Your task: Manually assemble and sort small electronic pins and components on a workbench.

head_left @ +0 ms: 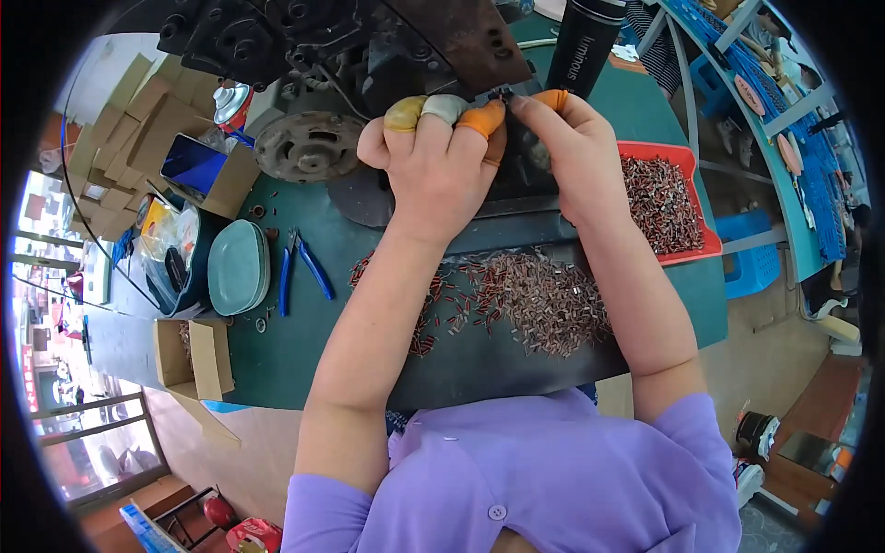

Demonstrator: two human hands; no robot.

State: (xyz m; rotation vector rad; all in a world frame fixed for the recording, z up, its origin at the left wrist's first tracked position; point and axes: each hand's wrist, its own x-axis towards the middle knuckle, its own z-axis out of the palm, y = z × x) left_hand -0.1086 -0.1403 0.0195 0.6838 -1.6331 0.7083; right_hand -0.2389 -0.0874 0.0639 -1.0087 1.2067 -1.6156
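Note:
Both hands reach up to a dark, greasy machine (406, 60) at the far edge of the bench. My left hand (431, 175) has its fingers curled, with yellow, white and orange finger cots on the tips. Close beside it, my right hand (587, 157) pinches thumb against index finger, an orange cot on the index. Between the fingertips, a small dark piece (501, 94) shows at the machine; whether it is loose or part of the machine is unclear. Under my forearms lies a spread heap of small red and silvery metal pieces (548, 304).
A red tray (710, 241) of similar pieces stands right, near a black bottle (585, 51). Blue-handled pliers (286, 276), stacked pale green dishes (238, 267), a dark bin (198, 267) and an open cardboard box (214, 359) sit left. A round metal wheel (309, 147) juts from the machine.

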